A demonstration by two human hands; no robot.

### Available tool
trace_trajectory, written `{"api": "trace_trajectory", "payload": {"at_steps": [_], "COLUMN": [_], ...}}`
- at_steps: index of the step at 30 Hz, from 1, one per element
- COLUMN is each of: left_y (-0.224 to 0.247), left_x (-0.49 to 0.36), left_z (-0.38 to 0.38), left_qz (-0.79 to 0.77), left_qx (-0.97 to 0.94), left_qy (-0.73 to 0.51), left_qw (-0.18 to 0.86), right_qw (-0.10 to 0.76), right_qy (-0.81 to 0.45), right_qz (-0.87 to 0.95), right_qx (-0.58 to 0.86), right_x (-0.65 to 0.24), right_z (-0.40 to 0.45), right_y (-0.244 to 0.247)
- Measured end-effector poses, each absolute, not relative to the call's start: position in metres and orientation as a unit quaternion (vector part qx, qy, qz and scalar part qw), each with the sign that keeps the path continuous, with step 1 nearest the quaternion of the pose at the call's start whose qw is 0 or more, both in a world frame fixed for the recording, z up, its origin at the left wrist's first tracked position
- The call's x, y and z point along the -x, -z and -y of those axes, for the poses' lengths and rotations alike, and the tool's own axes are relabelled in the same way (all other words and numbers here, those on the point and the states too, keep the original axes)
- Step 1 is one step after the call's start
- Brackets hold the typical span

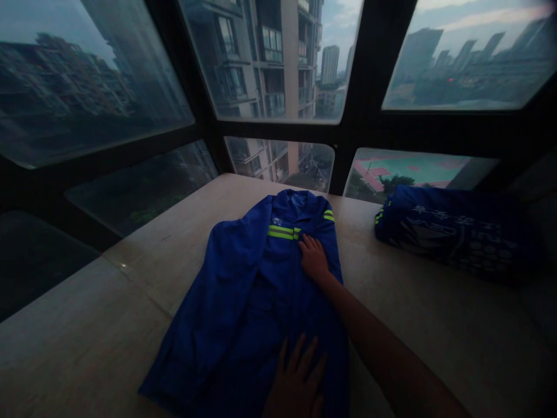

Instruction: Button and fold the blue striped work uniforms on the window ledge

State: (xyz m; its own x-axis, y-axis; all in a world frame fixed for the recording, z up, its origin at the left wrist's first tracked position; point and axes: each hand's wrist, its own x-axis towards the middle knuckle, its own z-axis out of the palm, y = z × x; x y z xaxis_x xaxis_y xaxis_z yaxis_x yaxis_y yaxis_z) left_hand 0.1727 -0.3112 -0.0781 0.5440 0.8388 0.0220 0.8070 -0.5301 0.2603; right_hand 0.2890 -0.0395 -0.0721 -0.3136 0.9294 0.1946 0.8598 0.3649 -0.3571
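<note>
A blue work jacket with yellow-green reflective stripes lies spread on a pale stone-like ledge, its collar toward the window. One sleeve is laid along the jacket's left side. My right hand rests on the chest of the jacket, just below the stripe, fingers stretched out. Nearer to me, my left hand lies flat on the lower front with its fingers spread. Its wrist is cut off by the bottom of the view.
On the right of the ledge sits a folded bundle of blue clothing with white print. Dark window frames and glass panes close off the back and left. The light is dim.
</note>
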Motion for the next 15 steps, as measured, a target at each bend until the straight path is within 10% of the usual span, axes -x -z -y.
{"api": "trace_trajectory", "payload": {"at_steps": [15], "left_y": [0.117], "left_x": [-0.273], "left_z": [0.336], "left_qz": [-0.551], "left_qx": [-0.81], "left_qy": [-0.189], "left_qw": [0.064], "right_qw": [0.143], "right_qy": [-0.036], "right_qz": [0.848], "right_qx": [0.51], "right_x": [-0.346], "right_z": [0.036], "right_y": [0.083]}}
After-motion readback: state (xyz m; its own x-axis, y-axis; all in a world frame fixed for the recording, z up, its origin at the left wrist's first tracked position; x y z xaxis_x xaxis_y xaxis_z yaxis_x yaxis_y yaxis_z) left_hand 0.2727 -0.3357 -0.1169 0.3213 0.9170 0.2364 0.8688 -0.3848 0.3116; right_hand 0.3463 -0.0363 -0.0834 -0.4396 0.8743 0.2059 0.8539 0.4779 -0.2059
